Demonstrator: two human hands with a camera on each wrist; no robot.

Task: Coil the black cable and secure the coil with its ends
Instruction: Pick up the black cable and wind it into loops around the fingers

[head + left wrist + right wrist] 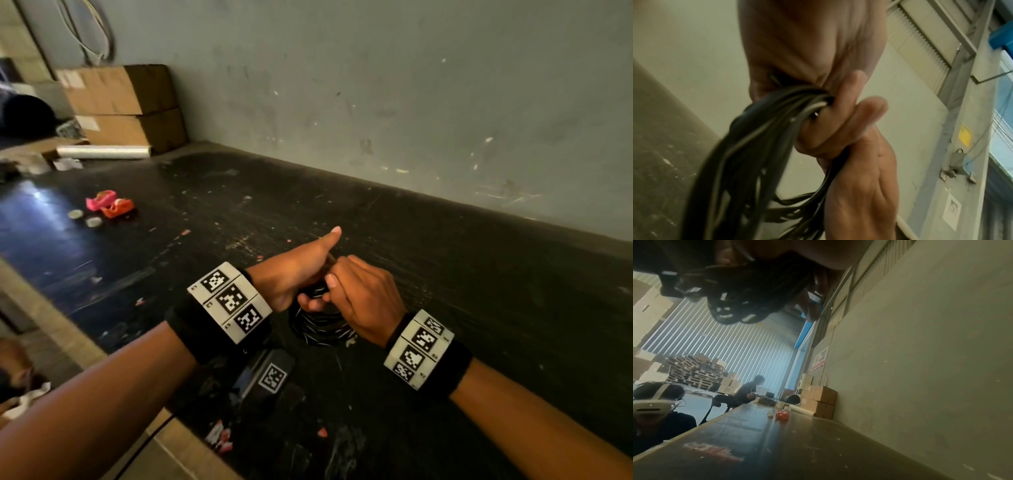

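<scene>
The black cable (322,325) is a bundle of several loops, some with pale stripes, hanging just above the dark table (445,291). My left hand (305,291) grips the top of the coil, thumb sticking up. My right hand (342,287) meets it from the right, its fingers curled over the same spot on the coil. In the left wrist view the cable loops (756,138) run out from under curled fingers (849,116), and the right hand (859,186) sits below them. The right wrist view has the coil (748,288) dark at the top. The cable ends are hidden.
A black device with a square marker (270,377) lies near the table's front edge. Pink and orange tape dispensers (109,204) sit far left, with a film roll (102,151) and cardboard boxes (120,102) behind. A grey wall (411,102) borders the table. Another person (750,391) sits far off.
</scene>
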